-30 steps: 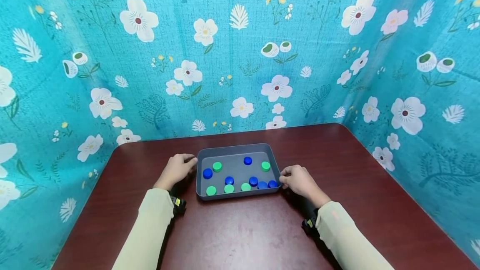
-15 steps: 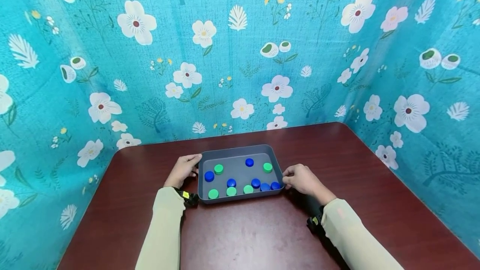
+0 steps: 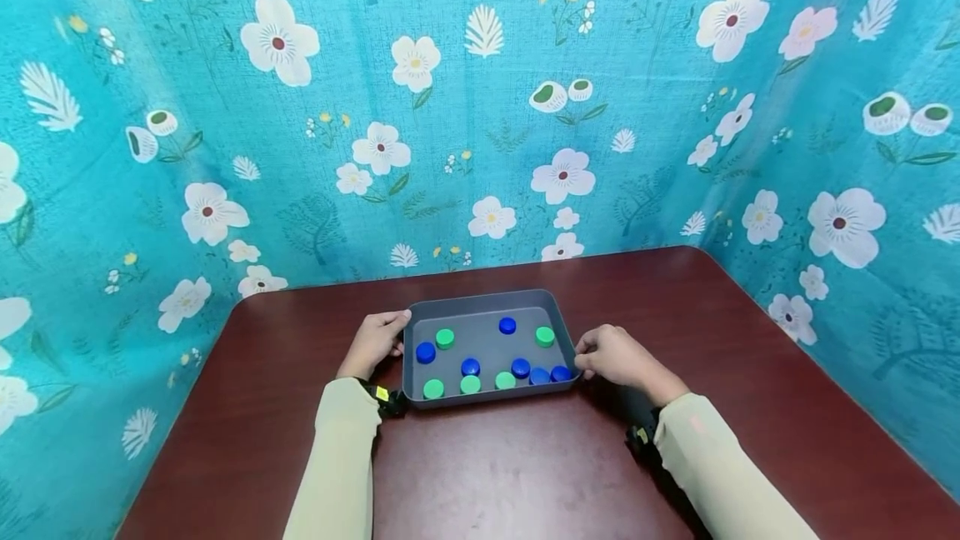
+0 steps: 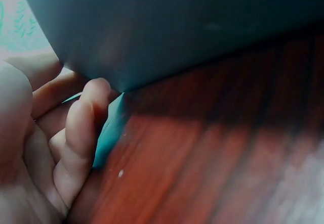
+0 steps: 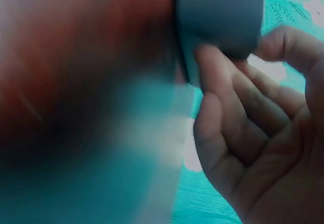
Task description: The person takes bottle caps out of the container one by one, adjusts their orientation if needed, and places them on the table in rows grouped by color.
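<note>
A shallow grey rectangular tray [image 3: 480, 348] lies on the dark red table in the head view. In it are several round blue bottle caps [image 3: 507, 326] and several green bottle caps [image 3: 445, 338], many gathered along the near wall. My left hand [image 3: 375, 342] grips the tray's left side, thumb at the rim; in the left wrist view its fingers [image 4: 81, 133] curl at the lower edge of the tray wall [image 4: 177, 27]. At the near right corner, my right hand [image 3: 615, 357] pinches the side; the right wrist view has the thumb [image 5: 283, 42] by the rim and fingers below.
The reddish-brown tabletop [image 3: 510, 465] extends around the tray. Behind it and along the right hangs a turquoise flowered cloth [image 3: 450, 123]. A small black device [image 3: 390, 398] sits on the left wrist, another device [image 3: 639, 440] on the right.
My left hand has closed in on the tray's left side and now grips it. The right hand keeps its hold. The head view has shifted slightly; the caps keep their arrangement.
</note>
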Available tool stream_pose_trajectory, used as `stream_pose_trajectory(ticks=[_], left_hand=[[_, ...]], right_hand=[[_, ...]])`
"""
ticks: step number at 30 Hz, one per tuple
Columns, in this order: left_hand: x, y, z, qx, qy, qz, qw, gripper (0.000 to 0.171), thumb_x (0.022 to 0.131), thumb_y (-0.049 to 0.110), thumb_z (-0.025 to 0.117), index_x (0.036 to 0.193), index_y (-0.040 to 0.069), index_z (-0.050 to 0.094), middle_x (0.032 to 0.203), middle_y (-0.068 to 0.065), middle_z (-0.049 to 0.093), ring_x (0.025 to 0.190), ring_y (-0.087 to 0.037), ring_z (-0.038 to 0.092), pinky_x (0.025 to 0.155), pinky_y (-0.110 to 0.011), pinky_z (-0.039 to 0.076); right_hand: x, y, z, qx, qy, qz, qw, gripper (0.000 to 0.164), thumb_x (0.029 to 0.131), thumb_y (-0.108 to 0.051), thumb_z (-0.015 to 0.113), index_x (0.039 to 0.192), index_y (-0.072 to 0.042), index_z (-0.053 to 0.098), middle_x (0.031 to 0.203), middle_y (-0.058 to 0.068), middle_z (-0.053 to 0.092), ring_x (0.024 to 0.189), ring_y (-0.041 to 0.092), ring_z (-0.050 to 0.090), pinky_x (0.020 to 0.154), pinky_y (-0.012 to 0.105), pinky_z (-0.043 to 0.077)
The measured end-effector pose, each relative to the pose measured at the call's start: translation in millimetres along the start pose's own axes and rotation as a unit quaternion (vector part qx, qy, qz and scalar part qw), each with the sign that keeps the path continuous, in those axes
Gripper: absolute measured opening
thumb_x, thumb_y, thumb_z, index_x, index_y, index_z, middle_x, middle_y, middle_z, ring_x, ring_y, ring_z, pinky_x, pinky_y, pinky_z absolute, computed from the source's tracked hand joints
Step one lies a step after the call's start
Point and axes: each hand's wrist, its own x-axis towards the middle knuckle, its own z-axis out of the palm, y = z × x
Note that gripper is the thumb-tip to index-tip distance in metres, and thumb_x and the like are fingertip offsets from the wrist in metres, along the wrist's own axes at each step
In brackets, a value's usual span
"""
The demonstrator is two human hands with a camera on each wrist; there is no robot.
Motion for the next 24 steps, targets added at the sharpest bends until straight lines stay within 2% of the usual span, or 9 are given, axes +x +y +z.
stream_pose_trajectory(ticks=[4, 8, 16, 21, 24], left_hand=[[0.4, -1.7, 0.4, 0.006, -0.001, 0.001, 1.0000, 0.050, 0.093, 0.050, 0.061, 0.123, 0.011, 0.068, 0.078, -0.011, 0.068, 0.060, -0.021, 0.061, 0.060, -0.032, 0.054], [-0.1, -1.0, 1.8, 0.011, 0.002, -0.001, 0.9999, 0.050, 0.093, 0.049, 0.062, 0.125, 0.011, 0.068, 0.081, -0.010, 0.068, 0.064, -0.021, 0.063, 0.061, -0.032, 0.055], [-2.9, 1.9, 0.5, 0.003, 0.011, -0.002, 0.9999, 0.045, 0.095, 0.044, 0.062, 0.124, 0.010, 0.068, 0.085, -0.011, 0.069, 0.066, -0.021, 0.065, 0.063, -0.033, 0.056], [-1.6, 1.4, -2.1, 0.007, 0.009, 0.003, 0.9999, 0.046, 0.095, 0.045, 0.061, 0.123, 0.010, 0.068, 0.086, -0.011, 0.070, 0.066, -0.022, 0.066, 0.064, -0.033, 0.057], [-0.3, -0.6, -3.3, 0.003, 0.008, 0.006, 0.9999, 0.046, 0.094, 0.046, 0.062, 0.124, 0.011, 0.068, 0.088, -0.012, 0.070, 0.068, -0.023, 0.065, 0.065, -0.034, 0.057]], right_hand=[[7.6, -6.6, -12.9, -0.036, -0.061, 0.000, 0.998, 0.009, 0.089, -0.009, 0.068, 0.082, -0.012, 0.074, 0.072, 0.000, 0.066, 0.066, 0.018, 0.063, 0.066, 0.036, 0.052], [15.1, -12.8, -23.2, -0.059, -0.090, -0.001, 0.994, 0.009, 0.089, -0.013, 0.071, 0.082, -0.013, 0.075, 0.077, 0.000, 0.066, 0.070, 0.020, 0.063, 0.066, 0.036, 0.053], [26.8, -15.7, -23.3, -0.070, -0.089, 0.006, 0.993, 0.014, 0.092, -0.008, 0.066, 0.081, -0.011, 0.074, 0.077, 0.002, 0.066, 0.071, 0.021, 0.065, 0.067, 0.037, 0.052], [29.1, -11.7, -18.7, -0.051, -0.094, 0.015, 0.994, 0.015, 0.092, -0.008, 0.065, 0.079, -0.009, 0.072, 0.078, 0.003, 0.066, 0.072, 0.021, 0.065, 0.072, 0.040, 0.053], [30.9, -11.6, -19.2, -0.041, -0.098, 0.020, 0.994, 0.011, 0.092, -0.010, 0.066, 0.084, -0.008, 0.074, 0.080, 0.002, 0.067, 0.075, 0.022, 0.065, 0.074, 0.041, 0.053]])
